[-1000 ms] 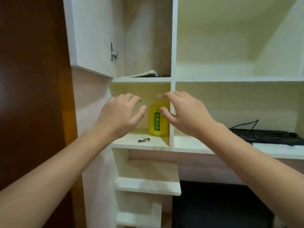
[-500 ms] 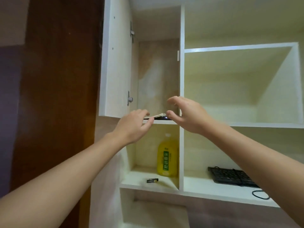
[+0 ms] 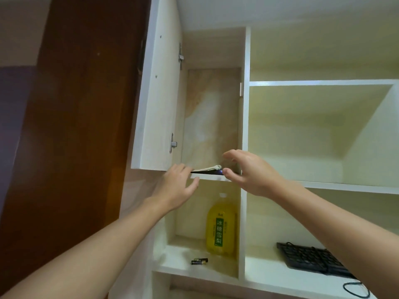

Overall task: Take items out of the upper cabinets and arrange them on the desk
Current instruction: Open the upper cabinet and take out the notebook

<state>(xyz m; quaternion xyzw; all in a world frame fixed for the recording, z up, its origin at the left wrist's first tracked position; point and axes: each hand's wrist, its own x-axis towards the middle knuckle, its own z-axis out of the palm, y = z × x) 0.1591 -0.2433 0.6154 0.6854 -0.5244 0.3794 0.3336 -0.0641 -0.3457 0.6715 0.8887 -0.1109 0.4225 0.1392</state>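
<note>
The upper cabinet stands with its white door [image 3: 157, 100] swung open to the left. On its floor shelf [image 3: 209, 176] lie a thin pale booklet [image 3: 208, 168] and a flat dark item [image 3: 212, 172] under it, seen edge-on. My left hand [image 3: 176, 188] reaches up to the shelf's front edge at the left, fingers loosely bent, holding nothing. My right hand [image 3: 248, 171] is at the right end of those items, thumb and fingers spread around the dark item's end without closing on it.
In the compartment below stand a yellow drink bottle [image 3: 220, 228] and two small batteries [image 3: 199, 261]. A black keyboard [image 3: 311, 260] with its cable lies on the desk shelf to the right. Open white shelving fills the right; a brown wooden panel [image 3: 75, 126] stands at the left.
The view tilted upward from the bottle compartment to the upper cabinet. Both hands rose from bottle level to the upper shelf edge and spread around the flat items there.
</note>
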